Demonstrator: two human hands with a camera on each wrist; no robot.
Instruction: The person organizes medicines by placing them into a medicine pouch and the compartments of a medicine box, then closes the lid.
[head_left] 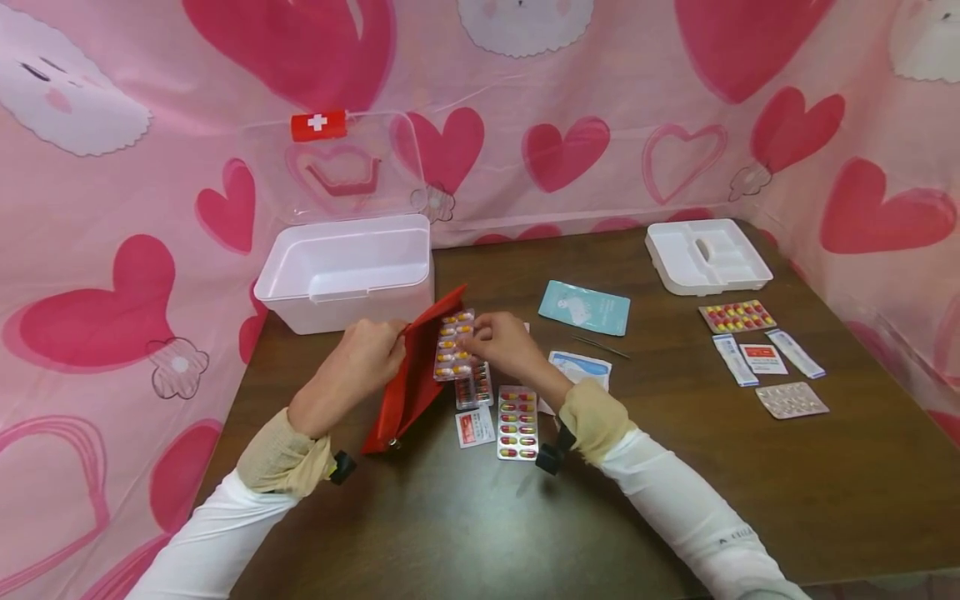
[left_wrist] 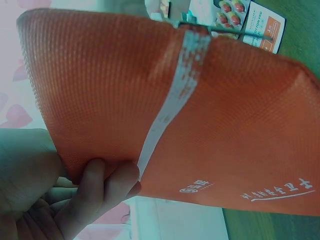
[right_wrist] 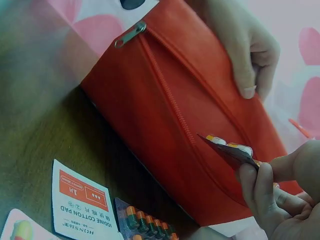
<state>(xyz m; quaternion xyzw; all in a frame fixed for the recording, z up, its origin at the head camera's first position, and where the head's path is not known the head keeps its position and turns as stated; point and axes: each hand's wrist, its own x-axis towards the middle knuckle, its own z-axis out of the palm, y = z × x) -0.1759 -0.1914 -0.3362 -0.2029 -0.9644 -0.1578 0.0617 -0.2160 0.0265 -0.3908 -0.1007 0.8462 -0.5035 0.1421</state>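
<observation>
My left hand (head_left: pixel 369 354) grips the upper edge of a red zippered pouch (left_wrist: pixel 125 100), holding it tilted over the table. In the right wrist view the pouch's zipper is undone along its length. My right hand (head_left: pixel 504 343) pinches a blister pack of yellow-and-white capsules (head_left: pixel 453 346) at the pouch's opening. Below that pack lie a blister of dark capsules (right_wrist: pixel 146 222), an iodine cotton pad sachet (right_wrist: pixel 82 205) and a blister of red-and-yellow capsules (head_left: pixel 517 423).
Behind the pouch stands a white box (head_left: pixel 348 308) with its clear lid raised. Farther right are a teal packet (head_left: pixel 585 307), tweezers (head_left: pixel 602 347), a blue-and-white packet (head_left: pixel 581 367), a white tray (head_left: pixel 708 257), a capsule blister (head_left: pixel 738 316) and a silver blister (head_left: pixel 792 400).
</observation>
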